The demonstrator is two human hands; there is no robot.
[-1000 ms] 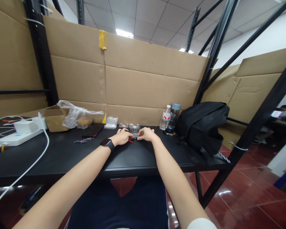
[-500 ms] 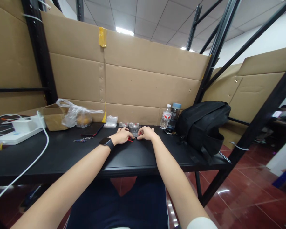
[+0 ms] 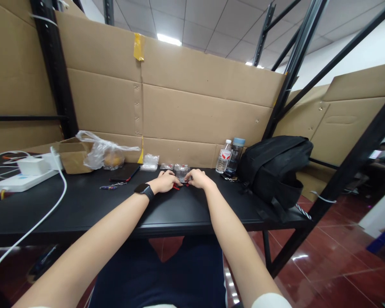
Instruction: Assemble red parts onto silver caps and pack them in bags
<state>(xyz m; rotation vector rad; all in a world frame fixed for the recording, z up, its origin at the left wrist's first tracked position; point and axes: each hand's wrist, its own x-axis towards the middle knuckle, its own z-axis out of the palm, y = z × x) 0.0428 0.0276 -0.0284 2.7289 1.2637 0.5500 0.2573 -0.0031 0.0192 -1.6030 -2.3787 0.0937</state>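
Two hands meet over a small clear bag at the far middle of the black desk [image 3: 83, 205].

The left hand [image 3: 164, 183], a dark watch [image 3: 144, 191] on its wrist, and the right hand [image 3: 197, 179] pinch the small clear bag [image 3: 182, 174] between them; the fingers are curled narrow around it, with red bits [image 3: 176, 187] under them. More clear packets [image 3: 150, 162] lie just behind, two bottles [image 3: 230, 156] and a black backpack [image 3: 272, 169] to the right.

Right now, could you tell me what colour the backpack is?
Black; the backpack shows best in the head view.
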